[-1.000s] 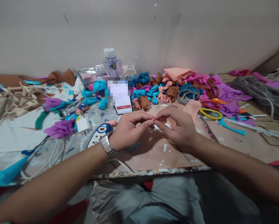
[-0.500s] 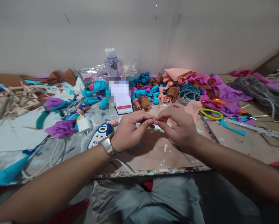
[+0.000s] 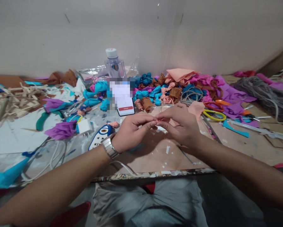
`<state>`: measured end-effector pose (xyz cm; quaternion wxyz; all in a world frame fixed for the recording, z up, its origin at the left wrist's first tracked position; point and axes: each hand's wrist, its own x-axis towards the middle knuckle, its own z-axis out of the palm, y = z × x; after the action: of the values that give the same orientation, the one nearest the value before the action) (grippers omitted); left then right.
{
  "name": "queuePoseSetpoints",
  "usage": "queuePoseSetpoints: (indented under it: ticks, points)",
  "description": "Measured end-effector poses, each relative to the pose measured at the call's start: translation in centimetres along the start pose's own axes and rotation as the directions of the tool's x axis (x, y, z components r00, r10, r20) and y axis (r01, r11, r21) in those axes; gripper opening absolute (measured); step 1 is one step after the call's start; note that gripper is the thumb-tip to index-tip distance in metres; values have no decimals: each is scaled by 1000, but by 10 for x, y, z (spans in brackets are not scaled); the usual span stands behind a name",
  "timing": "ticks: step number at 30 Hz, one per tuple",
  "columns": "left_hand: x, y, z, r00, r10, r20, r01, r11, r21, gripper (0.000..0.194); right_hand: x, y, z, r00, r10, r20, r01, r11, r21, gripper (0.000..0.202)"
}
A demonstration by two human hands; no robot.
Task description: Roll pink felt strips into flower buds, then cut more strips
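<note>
Pinches a tiny pinkish piece between left hand and right hand fingertips, likely for fine control, with phone beyond.

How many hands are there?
2: the bare left hand, with a silver metal watch on its wrist, and the bare right hand, both pinching a tiny pinkish piece, mostly hidden.

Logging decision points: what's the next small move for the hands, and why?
I'd roll the small pinkish piece slightly: left hand and right hand meet at it, fingertips hiding most of it, so a gentle turn might show its shape.
</note>
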<state>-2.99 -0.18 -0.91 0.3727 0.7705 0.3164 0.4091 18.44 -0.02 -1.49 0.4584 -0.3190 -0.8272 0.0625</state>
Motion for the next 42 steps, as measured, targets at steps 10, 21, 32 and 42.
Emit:
queuePoseSetpoints:
  ticks: [10, 21, 32, 42]
  points:
    - [1, 0, 0, 997, 41, 70, -41, 999, 2, 28, 0, 0, 0, 1000, -4, -21, 4, 1000, -10, 11]
    - [-1, 0, 0, 991, 103, 85, -98, 993, -65, 32, 1, -4, 0, 995, 48, -93, -45, 998, 33, 23]
    - [-3, -1, 3, 986, 100, 136, -81, 987, -140, 46, 2, -4, -3, 993, 37, -111, -30, 997, 66, 18]
    - [-6, 3, 6, 957, 61, 284, 11, 970, -244, 73, 5, -8, -3, 982, 82, -168, -65, 992, 106, 21]
